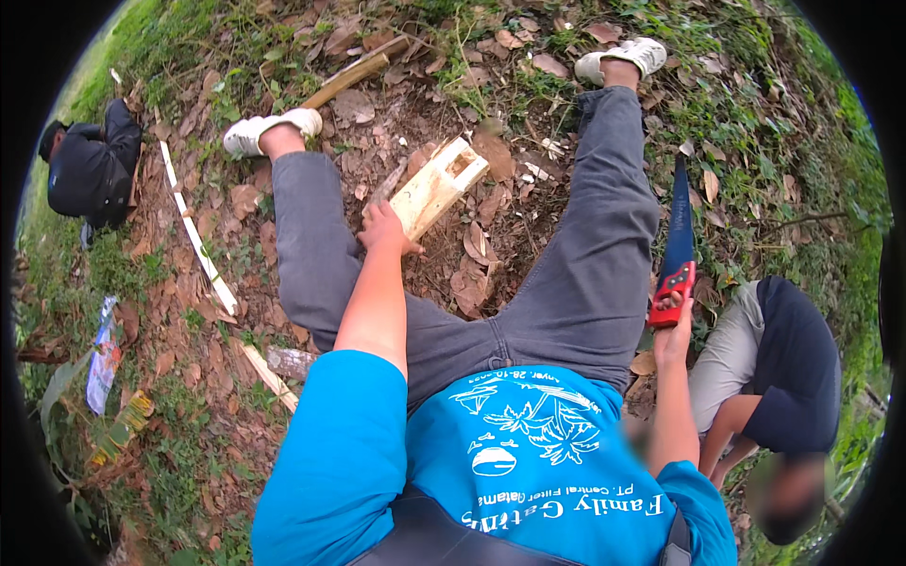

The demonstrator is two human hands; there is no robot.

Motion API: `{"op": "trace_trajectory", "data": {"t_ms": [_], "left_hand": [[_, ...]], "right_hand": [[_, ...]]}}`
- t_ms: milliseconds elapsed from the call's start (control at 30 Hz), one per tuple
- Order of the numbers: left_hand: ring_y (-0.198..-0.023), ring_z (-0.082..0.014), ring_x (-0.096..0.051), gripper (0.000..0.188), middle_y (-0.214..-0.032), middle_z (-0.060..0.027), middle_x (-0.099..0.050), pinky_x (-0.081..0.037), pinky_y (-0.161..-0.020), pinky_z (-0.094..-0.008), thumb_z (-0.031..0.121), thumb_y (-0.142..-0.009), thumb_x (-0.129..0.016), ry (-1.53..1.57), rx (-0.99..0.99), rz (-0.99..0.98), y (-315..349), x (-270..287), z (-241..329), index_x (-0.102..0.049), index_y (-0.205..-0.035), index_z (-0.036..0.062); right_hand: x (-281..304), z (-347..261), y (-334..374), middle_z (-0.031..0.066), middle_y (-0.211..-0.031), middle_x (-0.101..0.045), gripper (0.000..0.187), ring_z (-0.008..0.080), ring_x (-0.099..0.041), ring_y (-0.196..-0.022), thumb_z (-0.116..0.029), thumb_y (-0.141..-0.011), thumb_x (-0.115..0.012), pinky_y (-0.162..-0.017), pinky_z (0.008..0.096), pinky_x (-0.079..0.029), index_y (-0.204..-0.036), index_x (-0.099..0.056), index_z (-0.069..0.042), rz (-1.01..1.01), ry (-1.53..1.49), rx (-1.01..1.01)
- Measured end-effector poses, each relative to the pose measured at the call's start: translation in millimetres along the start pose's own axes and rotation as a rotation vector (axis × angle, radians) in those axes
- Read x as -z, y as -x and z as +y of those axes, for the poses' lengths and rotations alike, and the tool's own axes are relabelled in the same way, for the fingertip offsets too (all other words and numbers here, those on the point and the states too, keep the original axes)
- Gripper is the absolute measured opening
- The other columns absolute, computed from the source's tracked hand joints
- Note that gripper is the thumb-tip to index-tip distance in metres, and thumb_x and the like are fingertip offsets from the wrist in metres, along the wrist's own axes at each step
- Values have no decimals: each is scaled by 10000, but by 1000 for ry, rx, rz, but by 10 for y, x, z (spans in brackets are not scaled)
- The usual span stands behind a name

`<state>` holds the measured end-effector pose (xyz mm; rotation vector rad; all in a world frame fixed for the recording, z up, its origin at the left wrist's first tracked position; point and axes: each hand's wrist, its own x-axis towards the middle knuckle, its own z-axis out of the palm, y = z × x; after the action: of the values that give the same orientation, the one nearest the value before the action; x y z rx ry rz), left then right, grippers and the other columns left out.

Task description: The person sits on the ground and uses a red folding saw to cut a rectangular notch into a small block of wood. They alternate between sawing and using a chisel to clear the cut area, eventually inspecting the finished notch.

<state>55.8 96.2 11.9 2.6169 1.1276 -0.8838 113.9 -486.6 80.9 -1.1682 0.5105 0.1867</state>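
Between my spread legs a pale block of wood [429, 200] lies on the leaf-covered ground, tilted away to the right. A rectangular notch is cut into its far end. My left hand [382, 228] grips the block's near end, with the fingers over its left side. Off to the right, beside my leg, my right hand [672, 319] is wrapped round the red handle of a handsaw [679, 226]. The saw's dark blue blade points away from me and is apart from the wood.
A wooden pole [359, 74] lies beyond my left shoe. Long pale wood strips [198, 243] run along the left, near a short log [291, 362] and a plastic bag [102, 363]. One person [797, 363] bends close on my right; another [90, 170] crouches far left.
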Motion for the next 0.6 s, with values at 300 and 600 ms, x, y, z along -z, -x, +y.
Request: {"op": "trace_trajectory", "data": {"t_ms": [300, 600], "left_hand": [[-1281, -359, -552, 994, -1380, -155, -505, -498, -1063, -460, 375, -617, -933, 250, -305, 332, 510, 508, -181, -445, -1433, 85], [-1263, -372, -557, 954, -1345, -188, -549, -470, -1079, -444, 308, -669, -931, 63, -856, 658, 1195, 2044, -154, -466, -1456, 35]], "right_hand": [[1072, 870, 140, 27, -1183, -679, 310, 173, -712, -938, -321, -1092, -546, -750, 308, -589, -1334, -639, -151, 247, 578, -376], [-824, 382, 308, 78, -1219, -704, 307, 174, -671, -1098, -198, -1044, -634, -1009, 298, -499, -1291, -676, -22, -9, 605, 304]]}}
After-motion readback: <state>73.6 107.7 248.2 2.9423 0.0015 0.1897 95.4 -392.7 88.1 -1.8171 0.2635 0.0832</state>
